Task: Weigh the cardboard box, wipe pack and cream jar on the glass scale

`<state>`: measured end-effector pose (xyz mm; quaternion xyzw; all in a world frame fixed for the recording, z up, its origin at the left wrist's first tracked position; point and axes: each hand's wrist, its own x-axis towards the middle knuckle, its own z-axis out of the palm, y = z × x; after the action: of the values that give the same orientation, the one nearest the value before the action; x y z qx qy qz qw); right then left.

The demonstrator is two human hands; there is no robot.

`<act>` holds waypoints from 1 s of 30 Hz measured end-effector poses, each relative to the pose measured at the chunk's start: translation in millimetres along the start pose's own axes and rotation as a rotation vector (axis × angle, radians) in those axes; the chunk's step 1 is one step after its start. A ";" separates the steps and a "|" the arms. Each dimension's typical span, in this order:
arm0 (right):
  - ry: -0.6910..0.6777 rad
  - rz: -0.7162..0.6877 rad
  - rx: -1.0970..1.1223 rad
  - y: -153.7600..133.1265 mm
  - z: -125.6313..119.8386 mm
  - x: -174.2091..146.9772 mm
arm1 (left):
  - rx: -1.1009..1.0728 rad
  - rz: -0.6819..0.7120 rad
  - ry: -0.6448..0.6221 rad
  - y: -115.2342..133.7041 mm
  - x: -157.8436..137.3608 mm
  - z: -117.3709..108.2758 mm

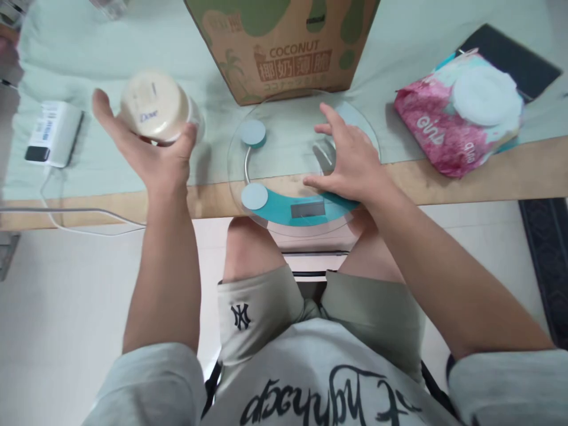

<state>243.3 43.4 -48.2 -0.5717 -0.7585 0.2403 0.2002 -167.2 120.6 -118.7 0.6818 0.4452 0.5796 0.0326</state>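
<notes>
In my left hand (162,163) is a cream-coloured Dove jar (153,109), held at the left part of the table. My thumb lies along its right side and a finger sticks out at its left; the other fingers are hidden. A round glass bathroom scale (284,160) with a teal band and a small grey display (307,210) overhangs the table's front edge. Over its right side is my right hand (355,157), fingers spread with nothing in them; I cannot tell whether it touches the glass.
Behind the scale stands a cardboard box (293,47) printed "COCONUT". A pink wipes pack (457,118) leans on a dark flat item (506,59) at right. At left lies a white power bank (54,133) with a cable (80,231) crossing the wooden table edge (545,168).
</notes>
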 end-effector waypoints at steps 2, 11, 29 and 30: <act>-0.020 0.006 -0.010 -3.4 -2.6 -0.7 | 0.081 -0.080 -0.052 -14.9 -10.6 -12.6; -0.064 0.030 -0.073 -6.7 -3.5 -2.6 | 0.190 0.179 -0.036 108.1 6.5 23.6; 0.388 -0.088 -0.142 35.7 -56.3 -18.5 | 0.221 -0.052 -0.771 180.1 -27.0 126.3; 0.494 -0.028 -0.165 49.9 -72.7 -21.3 | 0.228 -0.052 -0.774 180.6 -27.3 127.4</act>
<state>329.6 44.3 -20.0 -0.6168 -0.7116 0.0278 0.3352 41.8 54.4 -79.7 0.8373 0.4787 0.2261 0.1368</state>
